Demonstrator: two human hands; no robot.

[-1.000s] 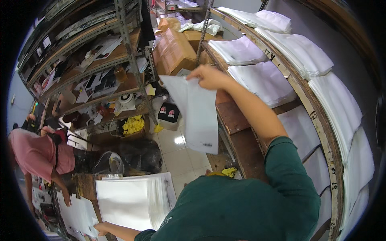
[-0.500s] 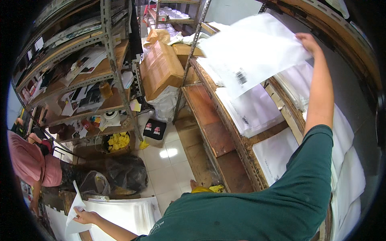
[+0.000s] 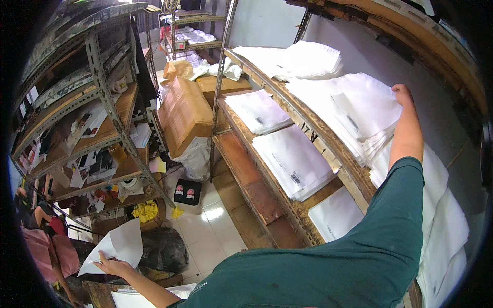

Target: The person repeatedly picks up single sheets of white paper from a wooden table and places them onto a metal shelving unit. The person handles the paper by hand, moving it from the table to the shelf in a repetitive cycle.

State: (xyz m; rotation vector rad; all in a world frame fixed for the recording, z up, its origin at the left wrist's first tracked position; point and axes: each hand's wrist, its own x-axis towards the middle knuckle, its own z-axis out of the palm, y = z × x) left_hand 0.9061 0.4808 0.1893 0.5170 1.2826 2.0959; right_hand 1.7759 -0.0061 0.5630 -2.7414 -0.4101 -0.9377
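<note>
My right hand (image 3: 403, 95) is closed on the far right corner of a white printed sheet (image 3: 370, 100). That sheet lies over a pile of similar sheets on the upper rack shelf, its free end slightly curled above them. Low on the left, my left hand (image 3: 112, 265) pinches another white sheet (image 3: 123, 241), which bends upward in the air. Beneath my left forearm is a stack of white sheets (image 3: 133, 299), partly cut off by the lower edge. On the lower shelf lie more white sheet stacks (image 3: 292, 161) with small dark print.
A metal rack (image 3: 97, 77) cluttered with papers stands on the left. Cardboard boxes (image 3: 187, 115) sit beyond the aisle, near a black bag (image 3: 164, 249) and a black folded item (image 3: 187, 191) on the tiled floor. Another person in pink (image 3: 64, 251) is at far left.
My right hand has brought its raised sheet down onto the upper-shelf pile. My left hand has lifted its sheet higher, off the stack below. The view has shifted somewhat.
</note>
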